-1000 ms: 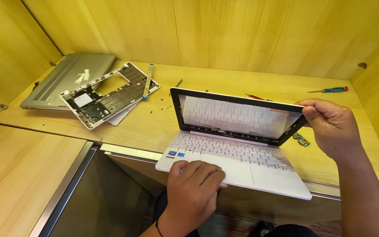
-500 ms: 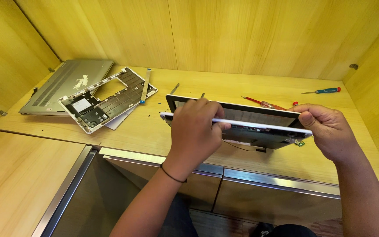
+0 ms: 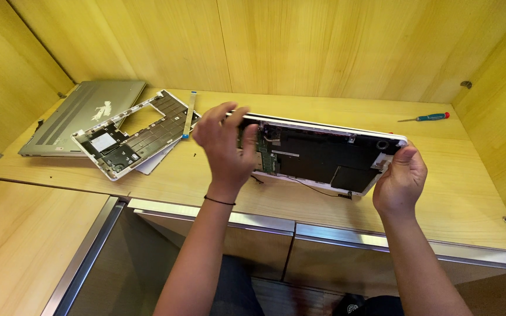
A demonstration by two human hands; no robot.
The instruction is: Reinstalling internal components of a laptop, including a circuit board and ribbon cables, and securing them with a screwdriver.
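A white laptop (image 3: 317, 153), shut and with its bottom cover off, is tilted up above the wooden counter (image 3: 452, 193) so that its open underside faces me. A black battery, a green circuit board and thin wires show inside. My left hand (image 3: 225, 145) grips the laptop's left end, thumb and fingers wrapped over the edge. My right hand (image 3: 400, 180) holds its right end from below, fingers curled on the corner.
At the left of the counter lie a grey laptop cover (image 3: 83, 114) and a stripped keyboard frame (image 3: 133, 133) with a thin ribbon strip (image 3: 189, 114) beside it. A green-handled screwdriver (image 3: 426, 117) rests at the back right. Small screws are scattered near the frame.
The laptop was open with its keyboard up; it has been shut, lifted and turned over so its underside faces me. My left hand moved from the keyboard to the left edge.
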